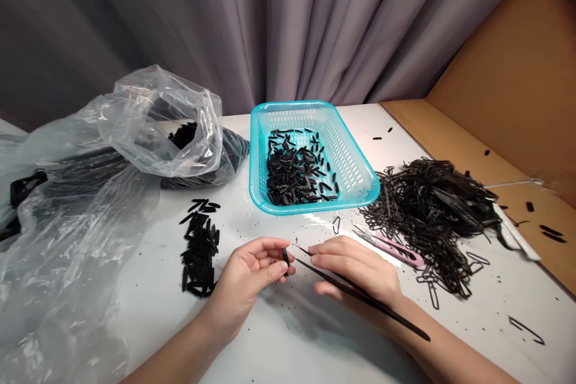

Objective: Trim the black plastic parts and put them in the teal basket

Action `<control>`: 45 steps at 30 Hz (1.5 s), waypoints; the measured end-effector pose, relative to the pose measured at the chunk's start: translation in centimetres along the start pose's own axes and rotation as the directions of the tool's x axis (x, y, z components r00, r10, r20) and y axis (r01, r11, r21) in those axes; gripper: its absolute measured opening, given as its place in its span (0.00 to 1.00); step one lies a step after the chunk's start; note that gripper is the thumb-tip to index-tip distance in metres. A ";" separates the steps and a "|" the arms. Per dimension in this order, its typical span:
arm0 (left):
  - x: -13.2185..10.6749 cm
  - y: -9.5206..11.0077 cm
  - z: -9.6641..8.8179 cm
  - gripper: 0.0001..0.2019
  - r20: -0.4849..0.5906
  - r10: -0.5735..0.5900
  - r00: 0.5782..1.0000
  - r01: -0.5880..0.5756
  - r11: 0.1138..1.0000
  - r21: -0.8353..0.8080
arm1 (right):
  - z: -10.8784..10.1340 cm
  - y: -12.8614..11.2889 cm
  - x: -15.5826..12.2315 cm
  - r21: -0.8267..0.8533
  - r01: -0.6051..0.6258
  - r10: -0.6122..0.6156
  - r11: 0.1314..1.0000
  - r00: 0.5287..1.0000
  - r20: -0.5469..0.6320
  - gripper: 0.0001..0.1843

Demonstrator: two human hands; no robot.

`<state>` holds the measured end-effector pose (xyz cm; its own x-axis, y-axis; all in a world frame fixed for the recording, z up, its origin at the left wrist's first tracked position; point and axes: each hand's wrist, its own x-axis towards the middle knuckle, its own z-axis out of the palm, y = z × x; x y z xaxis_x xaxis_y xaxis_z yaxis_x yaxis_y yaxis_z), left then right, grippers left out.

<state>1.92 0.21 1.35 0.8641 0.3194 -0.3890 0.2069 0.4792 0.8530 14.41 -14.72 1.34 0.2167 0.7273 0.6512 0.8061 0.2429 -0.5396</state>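
My left hand (254,273) is closed, pinching a small black elongated piece (285,257) between thumb and fingers. My right hand (355,267) grips a pair of black tweezers (382,307), whose tips point left, close to that piece. Whether the tips hold anything is too small to tell. Left of my left hand lies a pile of similar black pieces (199,252). Beyond both hands stands a turquoise basket (360,189) with many such pieces inside. Pink-handled thread snips (398,250) rest to the right of my right hand.
A tangled heap of black strips and loops (436,204) covers the right side of the white table (279,345). Clear plastic bags (85,252) with dark contents spread over the left. Behind hangs a grey curtain (292,24); a brown panel (517,72) stands at right.
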 end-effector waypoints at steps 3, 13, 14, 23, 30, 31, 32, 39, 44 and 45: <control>0.1 0.0 0.0 0.11 0.003 -0.004 1.000 0.004 1.000 -0.005 | -0.1 -0.1 0.1 0.073 -0.006 0.005 0.997 1.000 0.017 0.12; 0.1 0.0 -0.3 0.11 0.028 -0.041 0.999 0.041 0.999 0.002 | -0.1 0.2 -0.3 0.176 -0.086 0.071 0.981 0.993 0.090 0.10; 0.1 0.0 -0.4 0.11 0.030 -0.044 0.999 0.044 0.999 0.002 | -0.1 0.2 -0.3 0.181 -0.087 0.071 0.980 0.993 0.094 0.10; 0.2 0.3 -0.6 0.10 0.102 -0.100 0.990 0.103 0.994 -0.027 | -0.2 0.1 -0.3 0.237 -0.167 0.138 0.957 0.981 0.136 0.11; 0.3 0.5 -1.1 0.11 0.199 -0.210 0.957 0.231 0.968 -0.093 | -0.5 0.1 -0.1 0.338 -0.204 0.153 0.919 0.973 0.170 0.10; 0.3 0.6 -1.2 0.11 0.209 -0.220 0.953 0.244 0.965 -0.099 | -0.5 0.1 0.0 0.350 -0.206 0.151 0.914 0.973 0.176 0.10; 0.3 0.6 -1.2 0.11 0.219 -0.228 0.949 0.255 0.961 -0.103 | -0.6 0.1 0.0 0.363 -0.206 0.148 0.909 0.972 0.180 0.10; 0.4 1.0 -1.3 0.10 0.248 -0.288 0.925 0.314 0.947 -0.068 | -0.8 -0.1 0.0 0.440 -0.247 0.161 0.863 0.962 0.222 0.09; 0.3 0.9 -1.1 0.11 0.250 -0.284 0.926 0.295 0.955 -0.008 | -0.8 -0.1 -0.5 0.556 -0.501 0.390 0.663 0.865 0.316 0.06; 0.3 0.8 -1.1 0.11 0.257 -0.278 0.926 0.287 0.958 0.001 | -0.8 0.0 -0.5 0.575 -0.549 0.439 0.607 0.835 0.333 0.05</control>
<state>1.83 1.54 1.56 0.8604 -0.0477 -0.5074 0.4468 0.5498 0.7058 14.69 -15.57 1.46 0.3507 0.9276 0.1288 0.0541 0.1173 -0.9916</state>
